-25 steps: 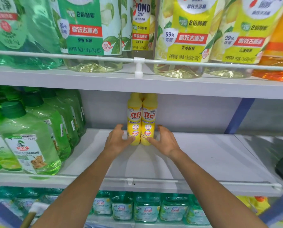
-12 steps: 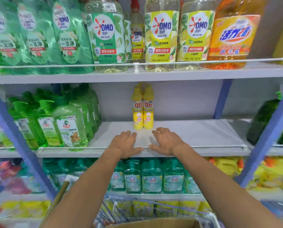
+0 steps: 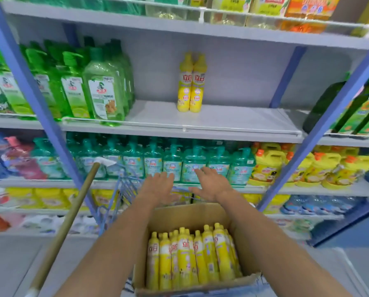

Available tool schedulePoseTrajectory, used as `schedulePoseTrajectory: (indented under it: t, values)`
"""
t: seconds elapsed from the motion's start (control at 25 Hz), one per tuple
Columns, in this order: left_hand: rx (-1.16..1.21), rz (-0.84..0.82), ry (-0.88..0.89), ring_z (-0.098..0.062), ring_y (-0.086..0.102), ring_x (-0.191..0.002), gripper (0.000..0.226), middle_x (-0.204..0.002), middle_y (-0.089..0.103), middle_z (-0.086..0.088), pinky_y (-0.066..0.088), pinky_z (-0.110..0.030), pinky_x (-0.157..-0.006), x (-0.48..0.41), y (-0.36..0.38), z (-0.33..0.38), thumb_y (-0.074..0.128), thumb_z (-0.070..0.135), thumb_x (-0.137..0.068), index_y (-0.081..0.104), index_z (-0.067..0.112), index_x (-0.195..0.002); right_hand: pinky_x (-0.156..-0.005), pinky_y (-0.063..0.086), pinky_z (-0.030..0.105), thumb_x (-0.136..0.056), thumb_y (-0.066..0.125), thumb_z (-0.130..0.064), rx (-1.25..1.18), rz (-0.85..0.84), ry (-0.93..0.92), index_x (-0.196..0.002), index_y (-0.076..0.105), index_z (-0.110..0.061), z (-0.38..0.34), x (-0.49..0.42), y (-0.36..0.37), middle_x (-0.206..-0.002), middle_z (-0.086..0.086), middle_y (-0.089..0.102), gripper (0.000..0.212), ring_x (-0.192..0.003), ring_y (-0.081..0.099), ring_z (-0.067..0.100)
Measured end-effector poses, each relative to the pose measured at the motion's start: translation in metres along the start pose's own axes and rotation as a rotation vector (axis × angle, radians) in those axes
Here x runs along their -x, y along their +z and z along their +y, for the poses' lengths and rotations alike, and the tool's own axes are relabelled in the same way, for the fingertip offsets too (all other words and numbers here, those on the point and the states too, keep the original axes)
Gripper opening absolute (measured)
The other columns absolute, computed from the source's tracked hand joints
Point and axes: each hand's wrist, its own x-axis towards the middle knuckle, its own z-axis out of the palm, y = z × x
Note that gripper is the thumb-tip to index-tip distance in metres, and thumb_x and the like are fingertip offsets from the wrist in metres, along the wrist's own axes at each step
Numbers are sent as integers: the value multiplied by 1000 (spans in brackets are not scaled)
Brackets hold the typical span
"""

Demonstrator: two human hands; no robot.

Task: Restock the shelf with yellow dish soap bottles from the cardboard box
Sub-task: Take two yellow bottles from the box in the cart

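Two yellow dish soap bottles (image 3: 190, 83) stand upright side by side at the back of the grey middle shelf (image 3: 233, 122). Below, an open cardboard box (image 3: 188, 213) holds several more yellow bottles (image 3: 190, 256) standing packed together. My left hand (image 3: 159, 186) and my right hand (image 3: 210, 184) hover side by side above the box's far edge, fingers spread and straight, holding nothing. Both hands are well below the shelf and apart from the bottles.
Green pump bottles (image 3: 98, 88) fill the left part of the same shelf. Teal bottles (image 3: 175, 163) line the shelf below, yellow jugs (image 3: 269, 168) to their right. A wooden handle (image 3: 68, 219) leans at the left. Blue shelf posts (image 3: 320, 125) frame the bay. A blue wire cart (image 3: 119, 196) stands under the box.
My hands let go of the two bottles on the shelf and drew back and down, from the shelf's front edge to above the box. The view pulled back and tilted down.
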Motion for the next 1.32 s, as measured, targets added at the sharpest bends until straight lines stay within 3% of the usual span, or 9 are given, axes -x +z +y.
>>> schedulePoseTrajectory:
  t: [0.28,0.36,0.44,0.56,0.84,1.0,1.16,1.24,1.32]
  values:
    - [152,-237,-94,-36,40,-140,87,-153,40,-11,40,-52,-109,-5,111,-4,53,70,-83,35,17,-150,-111,40,51,-98,46,-59,-100,-247,-8,-153,31,-9,4,-13,108,-158,15,31,75,-144,31,36]
    - [162,-310,-124,-36,43,-136,85,-150,43,-14,43,-51,-106,-9,147,-1,52,70,-83,40,15,-146,-105,45,49,-98,45,-60,-117,-345,23,-141,46,-3,15,-18,142,-156,18,36,72,-139,39,37]
    - [203,-389,-133,-37,45,-132,78,-146,44,-17,46,-49,-101,-17,176,5,54,66,-87,40,14,-142,-95,47,45,-99,45,-58,-150,-413,56,-135,50,-3,30,-19,172,-144,20,47,66,-129,48,38]
    - [252,-453,-160,-38,45,-133,79,-147,43,-16,46,-47,-99,-39,207,22,55,65,-89,33,15,-146,-95,47,45,-97,49,-57,-197,-425,100,-144,39,-11,70,-23,210,-138,16,49,67,-127,48,38]
    - [328,-578,-182,-35,51,-125,71,-139,47,-14,49,-47,-96,-93,288,66,57,58,-92,39,7,-138,-104,45,46,-97,53,-52,-286,-489,325,-142,40,-9,143,-37,290,-141,17,45,63,-128,48,37]
    - [398,-471,-298,-34,54,-121,60,-131,50,-16,49,-42,-94,-103,324,87,68,37,-91,43,2,-132,-101,46,41,-92,64,-48,-403,-481,414,-142,40,-8,140,-40,330,-141,16,44,68,-127,50,35]
    - [552,-417,-500,-29,61,-106,51,-119,57,-10,48,-34,-77,-103,341,83,80,41,-78,54,11,-110,-98,48,37,-78,79,-49,-496,-415,486,-132,52,-11,144,-46,343,-133,12,55,71,-123,54,31]
    - [644,-445,-580,-27,63,-104,55,-120,60,-7,53,-34,-80,-102,347,79,83,44,-71,58,13,-110,-100,49,36,-73,84,-48,-579,-419,508,-132,55,-13,147,-47,342,-132,9,59,75,-124,54,29]
    - [771,-457,-638,-28,62,-111,67,-127,60,-5,55,-35,-88,-99,344,79,86,42,-69,57,13,-122,-103,47,36,-70,87,-46,-666,-424,529,-136,53,-16,145,-43,337,-135,6,58,80,-128,52,27]
